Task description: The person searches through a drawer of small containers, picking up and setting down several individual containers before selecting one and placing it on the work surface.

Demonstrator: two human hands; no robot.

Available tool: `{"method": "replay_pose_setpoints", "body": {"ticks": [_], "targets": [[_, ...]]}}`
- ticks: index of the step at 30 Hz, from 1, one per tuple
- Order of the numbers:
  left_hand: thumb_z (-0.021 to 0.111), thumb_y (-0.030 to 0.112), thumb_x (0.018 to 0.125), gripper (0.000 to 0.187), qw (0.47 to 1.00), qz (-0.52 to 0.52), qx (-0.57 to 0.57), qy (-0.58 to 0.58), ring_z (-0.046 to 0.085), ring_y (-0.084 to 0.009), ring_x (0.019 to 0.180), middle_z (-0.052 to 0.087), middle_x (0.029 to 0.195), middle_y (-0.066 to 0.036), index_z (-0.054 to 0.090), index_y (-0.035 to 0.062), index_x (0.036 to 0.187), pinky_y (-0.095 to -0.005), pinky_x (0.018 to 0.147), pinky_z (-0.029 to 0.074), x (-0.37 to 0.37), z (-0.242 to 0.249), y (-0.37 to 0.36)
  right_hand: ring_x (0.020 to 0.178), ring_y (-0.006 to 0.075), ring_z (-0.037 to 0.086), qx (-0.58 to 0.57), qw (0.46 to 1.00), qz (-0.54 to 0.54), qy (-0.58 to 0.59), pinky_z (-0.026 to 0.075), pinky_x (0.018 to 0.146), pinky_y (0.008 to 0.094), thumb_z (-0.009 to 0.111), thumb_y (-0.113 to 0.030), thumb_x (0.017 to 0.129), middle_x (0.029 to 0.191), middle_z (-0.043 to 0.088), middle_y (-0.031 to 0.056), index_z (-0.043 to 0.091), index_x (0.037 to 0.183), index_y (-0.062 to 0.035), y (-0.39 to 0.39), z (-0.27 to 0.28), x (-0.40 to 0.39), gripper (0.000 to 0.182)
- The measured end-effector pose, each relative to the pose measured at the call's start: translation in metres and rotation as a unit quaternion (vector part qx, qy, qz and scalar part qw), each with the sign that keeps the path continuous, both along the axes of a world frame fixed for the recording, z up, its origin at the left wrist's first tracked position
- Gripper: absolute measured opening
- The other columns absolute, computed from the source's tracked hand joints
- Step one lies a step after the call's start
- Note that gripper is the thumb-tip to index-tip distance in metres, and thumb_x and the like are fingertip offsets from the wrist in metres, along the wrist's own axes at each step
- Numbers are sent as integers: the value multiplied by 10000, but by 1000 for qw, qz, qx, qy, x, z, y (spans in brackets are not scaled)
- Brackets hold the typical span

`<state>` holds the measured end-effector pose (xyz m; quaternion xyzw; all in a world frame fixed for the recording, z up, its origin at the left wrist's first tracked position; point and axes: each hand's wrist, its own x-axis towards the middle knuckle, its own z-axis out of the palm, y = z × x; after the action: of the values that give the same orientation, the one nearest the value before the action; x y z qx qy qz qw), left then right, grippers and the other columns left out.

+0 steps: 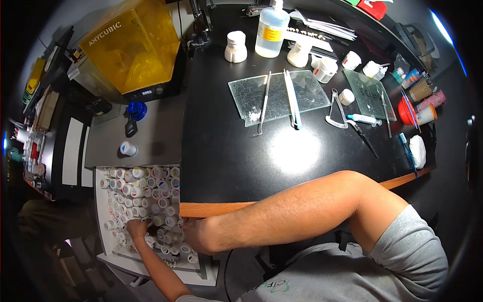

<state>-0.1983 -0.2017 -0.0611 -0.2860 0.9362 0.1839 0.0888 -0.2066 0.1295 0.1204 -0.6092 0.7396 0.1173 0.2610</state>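
Observation:
My left hand (137,229) is down in an open drawer (104,216) packed with small white jars (137,191), many with coloured marks on their lids. Its fingers look curled among the jars; what they grip is too small to make out. My right arm crosses over the desk's front edge, and my right hand (202,235) is closed beside the drawer's right side, just below the wooden edge (216,209). The fingers of that hand are mostly hidden, along with anything in them.
A single white jar (129,148) lies on the grey cabinet top. On the black desk are a glass slab (312,88) with metal tools, a second slab (370,93), a large clear bottle (271,32), a caliper (334,113) and a syringe (363,119). A yellow-covered printer (133,48) stands behind.

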Motion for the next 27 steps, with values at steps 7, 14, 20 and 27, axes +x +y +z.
{"method": "replay_pose_setpoints", "body": {"ticks": [7, 14, 20, 27], "targets": [[799, 331, 727, 412, 999, 32, -12, 18, 701, -297, 813, 722, 913, -219, 727, -35, 901, -400, 764, 519, 11, 4, -2, 1088, 404, 616, 28, 997, 8, 65, 513, 906, 492, 787, -232, 693, 1184, 640, 257, 731, 1071, 21, 13, 21, 7, 458], [775, 304, 821, 504, 982, 70, -85, 155, 626, -389, 1046, 674, 1101, -227, 662, -89, 1116, -435, 923, 480, 129, 63, 13, 1117, 402, 608, -10, 999, -28, 40, 507, 913, 511, 788, -252, 696, 1191, 641, 246, 734, 1061, 24, 11, 3, 7, 461], [761, 275, 818, 957, 950, 283, -115, 58, 431, -462, 1277, 379, 1416, -295, 193, -45, 1519, -516, 1031, 402, 215, 64, 139, 948, 282, 706, -25, 999, 31, -3, 567, 802, 436, 692, -283, 803, 1013, 744, 91, 782, 968, -107, 0, -3, -12, 258], [717, 246, 826, 1010, 933, 311, -133, 124, 371, -500, 1321, 322, 1429, -376, 74, -156, 1494, -495, 1111, 335, 229, 18, 170, 1023, 282, 684, -95, 994, -26, -54, 562, 856, 417, 703, -262, 771, 1058, 734, 82, 771, 970, -86, 3, -8, -22, 275]]}}
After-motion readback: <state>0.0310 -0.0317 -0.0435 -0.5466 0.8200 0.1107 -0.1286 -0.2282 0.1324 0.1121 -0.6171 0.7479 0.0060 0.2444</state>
